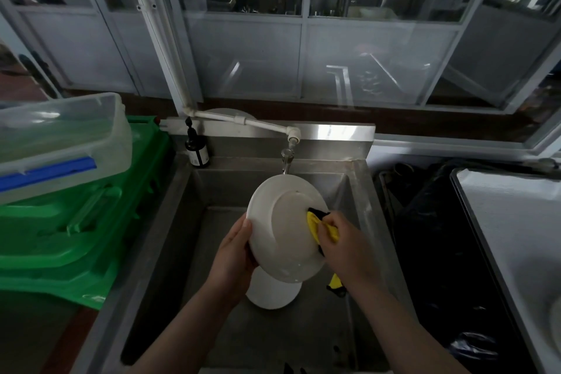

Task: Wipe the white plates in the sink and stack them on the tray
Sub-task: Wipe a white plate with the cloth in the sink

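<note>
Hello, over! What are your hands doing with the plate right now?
Left hand grips plate over sink. Right hand presses yellow cloth on it. Another plate waits below.

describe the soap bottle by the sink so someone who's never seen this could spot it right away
Start at the steel sink in the middle and follow its back ledge to the far left corner. The small dark bottle stands upright there, beside the green crates. Its black pump top and pale label set it apart; nothing else on that ledge is dark.
</note>
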Tool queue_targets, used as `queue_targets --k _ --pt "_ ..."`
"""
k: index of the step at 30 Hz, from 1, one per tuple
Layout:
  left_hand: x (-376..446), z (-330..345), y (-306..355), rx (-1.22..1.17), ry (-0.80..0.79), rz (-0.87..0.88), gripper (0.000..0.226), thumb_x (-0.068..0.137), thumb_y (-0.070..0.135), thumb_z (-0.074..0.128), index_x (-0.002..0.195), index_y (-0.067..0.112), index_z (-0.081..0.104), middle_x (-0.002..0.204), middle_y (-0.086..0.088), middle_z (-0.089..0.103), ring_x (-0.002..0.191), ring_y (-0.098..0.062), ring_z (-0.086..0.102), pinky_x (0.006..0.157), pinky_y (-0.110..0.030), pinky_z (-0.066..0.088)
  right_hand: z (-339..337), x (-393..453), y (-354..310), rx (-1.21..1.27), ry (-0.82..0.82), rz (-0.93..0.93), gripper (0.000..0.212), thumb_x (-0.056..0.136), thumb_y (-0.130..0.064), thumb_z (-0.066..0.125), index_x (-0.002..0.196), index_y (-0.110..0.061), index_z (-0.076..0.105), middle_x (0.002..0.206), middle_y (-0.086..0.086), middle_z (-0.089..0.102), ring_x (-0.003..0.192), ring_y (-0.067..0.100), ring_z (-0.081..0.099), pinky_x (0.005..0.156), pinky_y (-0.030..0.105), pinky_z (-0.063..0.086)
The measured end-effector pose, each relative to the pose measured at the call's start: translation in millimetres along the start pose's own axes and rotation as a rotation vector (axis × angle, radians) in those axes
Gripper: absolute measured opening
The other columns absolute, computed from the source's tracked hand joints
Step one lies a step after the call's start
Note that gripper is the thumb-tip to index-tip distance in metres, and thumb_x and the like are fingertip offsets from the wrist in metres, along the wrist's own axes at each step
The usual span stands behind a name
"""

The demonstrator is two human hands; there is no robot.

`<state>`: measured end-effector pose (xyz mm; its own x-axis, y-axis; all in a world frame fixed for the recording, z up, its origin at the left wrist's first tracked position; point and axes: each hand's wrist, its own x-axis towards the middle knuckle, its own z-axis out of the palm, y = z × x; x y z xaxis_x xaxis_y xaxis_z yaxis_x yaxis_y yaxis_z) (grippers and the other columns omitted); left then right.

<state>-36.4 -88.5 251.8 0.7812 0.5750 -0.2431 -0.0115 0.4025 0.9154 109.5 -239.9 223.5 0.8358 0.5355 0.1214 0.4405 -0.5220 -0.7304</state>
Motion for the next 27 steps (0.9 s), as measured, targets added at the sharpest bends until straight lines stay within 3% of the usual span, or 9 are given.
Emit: queue_targets --k 4,12,18,23,27 --pt "1.8 -5.8 4.9 -0.046 0.011 0.010 0.034 0.107 0.029 0.036 0.132 0.028 0.059 0.124 -0.004 0.069 0.113 -0.025 0.067 0.083 -0.042 0.057 -4.5 1.4 7.0 0.224 0.117 0.199 0.019 0.095 -0.042 0.059 0.084 -0.028 0.055 0.077 -0.010 0.062 0.072 0.001 0.058 0.055 0.019 0.038" --pt "-0.7 -2.8 6.7 -0.041 -0.023 0.017 0.033 0.107 0.030 0.036 0.133 0.029 0.057 0.125 -0.005 0.069 0.114 -0.026 0.067 0.090 -0.047 0.056 6.5 3.5 13.2 0.323 0.152 0.358 0.020 0.094 -0.037 0.060 0.087 -0.020 0.057 0.084 -0.003 0.063 0.081 0.015 0.060 0.060 0.030 0.041" --pt "-3.3 0.8 3.4 -0.023 -0.022 0.003 0.033 0.107 0.030 0.036 0.133 0.032 0.056 0.125 -0.001 0.070 0.115 -0.024 0.067 0.093 -0.047 0.056 11.7 0.0 -5.3 0.297 0.117 0.260 0.012 0.096 -0.027 0.059 0.086 -0.020 0.054 0.081 -0.005 0.059 0.075 0.009 0.057 0.057 0.026 0.040" --pt "-4.0 0.8 5.4 -0.005 -0.027 0.011 0.032 0.107 0.029 0.036 0.132 0.031 0.056 0.122 -0.001 0.071 0.113 -0.023 0.068 0.090 -0.045 0.057 20.1 -3.1 -12.7 0.291 0.080 0.221 0.012 0.095 -0.034 0.058 0.084 -0.031 0.052 0.085 -0.006 0.061 0.076 0.007 0.059 0.056 0.018 0.038" --pt "-6.6 2.5 4.8 0.028 -0.046 0.018 0.032 0.108 0.026 0.036 0.130 0.032 0.057 0.119 0.000 0.072 0.109 -0.021 0.069 0.081 -0.037 0.060 29.8 -9.4 -21.9 0.233 0.027 0.165 0.014 0.094 -0.040 0.057 0.082 -0.036 0.051 0.077 -0.011 0.061 0.071 0.002 0.059 0.060 0.023 0.047"
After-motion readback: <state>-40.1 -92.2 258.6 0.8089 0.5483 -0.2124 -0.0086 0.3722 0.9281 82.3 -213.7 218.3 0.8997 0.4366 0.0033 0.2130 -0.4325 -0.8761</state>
